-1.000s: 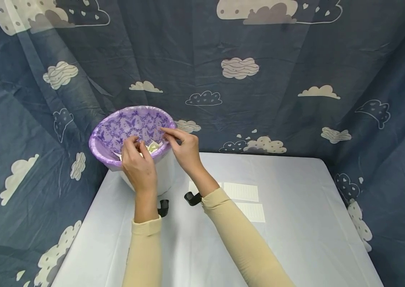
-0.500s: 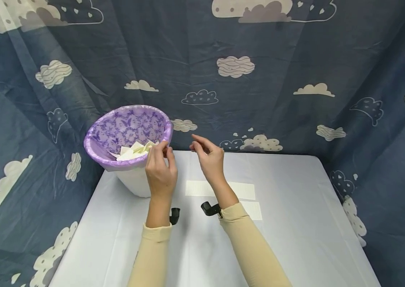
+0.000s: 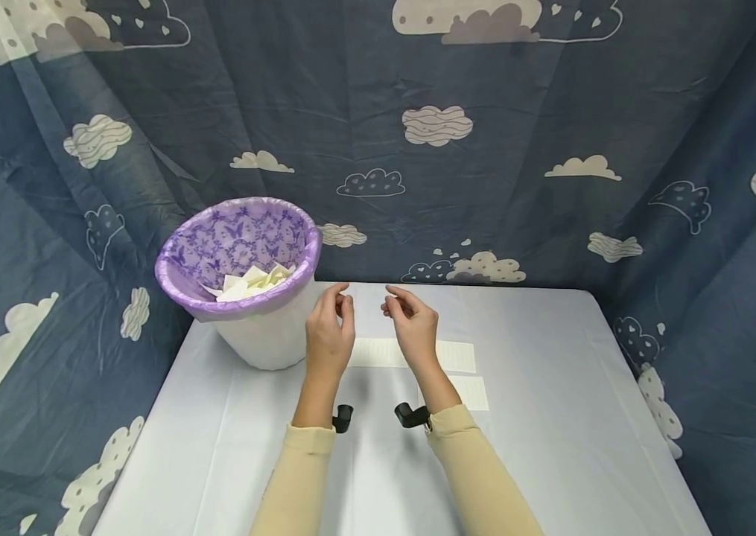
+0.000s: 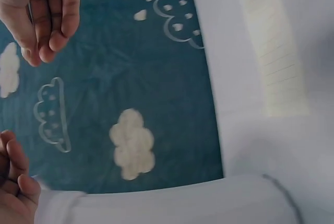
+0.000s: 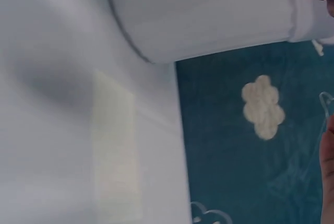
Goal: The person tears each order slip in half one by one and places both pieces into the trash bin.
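In the head view my left hand (image 3: pixel 331 331) hovers just right of a white bin (image 3: pixel 264 342), its fingers loosely bent and holding nothing. My right hand (image 3: pixel 414 327) hangs opposite it, a short gap apart, fingers relaxed and nothing in them. A purple liner (image 3: pixel 237 231) with a butterfly print is folded over the bin's rim. Pale yellow pieces of paper (image 3: pixel 253 283) are heaped inside. Below the hands, pale lined paper sheets (image 3: pixel 456 356) lie flat on the table, partly hidden by the right hand and wrist. The left wrist view shows one lined sheet (image 4: pixel 279 72).
The white-covered table (image 3: pixel 552 417) runs to a dark blue curtain (image 3: pixel 518 186) with a cloud print, which closes in the back and both sides. A black wrist camera (image 3: pixel 411 415) sits on the right wrist, another (image 3: pixel 342 418) on the left. The bin stands at the back left.
Both hands have drawn away from the bin's rim, moving right and toward the person. The paper heap in the bin, earlier partly covered by the left hand, now shows. The bin has stayed put.
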`<act>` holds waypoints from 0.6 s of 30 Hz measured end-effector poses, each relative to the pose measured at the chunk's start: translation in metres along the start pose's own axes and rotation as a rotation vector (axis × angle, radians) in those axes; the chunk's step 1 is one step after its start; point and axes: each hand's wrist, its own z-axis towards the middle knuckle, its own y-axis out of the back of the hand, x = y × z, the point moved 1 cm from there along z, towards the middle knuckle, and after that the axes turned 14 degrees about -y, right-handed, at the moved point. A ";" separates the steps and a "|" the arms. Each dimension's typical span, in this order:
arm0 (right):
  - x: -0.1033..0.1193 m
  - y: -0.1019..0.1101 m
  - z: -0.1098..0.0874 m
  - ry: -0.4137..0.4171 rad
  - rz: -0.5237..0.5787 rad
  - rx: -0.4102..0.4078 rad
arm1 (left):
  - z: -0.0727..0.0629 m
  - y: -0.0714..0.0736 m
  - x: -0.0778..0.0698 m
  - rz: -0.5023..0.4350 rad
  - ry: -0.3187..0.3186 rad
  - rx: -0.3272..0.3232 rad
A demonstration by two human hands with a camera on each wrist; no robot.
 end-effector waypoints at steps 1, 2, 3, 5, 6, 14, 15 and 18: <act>-0.005 0.001 -0.002 -0.015 -0.007 -0.003 | -0.003 -0.003 0.003 -0.006 0.011 0.014; -0.009 0.002 -0.003 -0.030 -0.014 -0.006 | -0.006 -0.005 0.005 -0.013 0.026 0.029; -0.014 0.002 -0.005 -0.045 -0.026 -0.008 | -0.009 -0.008 0.007 -0.020 0.040 0.042; -0.022 0.004 -0.007 -0.076 -0.047 -0.009 | -0.015 -0.013 0.012 -0.033 0.060 0.064; -0.026 0.005 -0.009 -0.093 -0.056 -0.009 | -0.018 -0.015 0.014 -0.036 0.070 0.075; -0.055 0.006 -0.014 -0.222 -0.089 -0.003 | -0.042 -0.035 0.027 -0.012 0.121 0.156; -0.058 0.005 -0.014 -0.237 -0.091 -0.002 | -0.045 -0.038 0.028 -0.006 0.125 0.167; -0.069 0.003 -0.014 -0.271 -0.099 0.003 | -0.053 -0.044 0.032 -0.001 0.153 0.200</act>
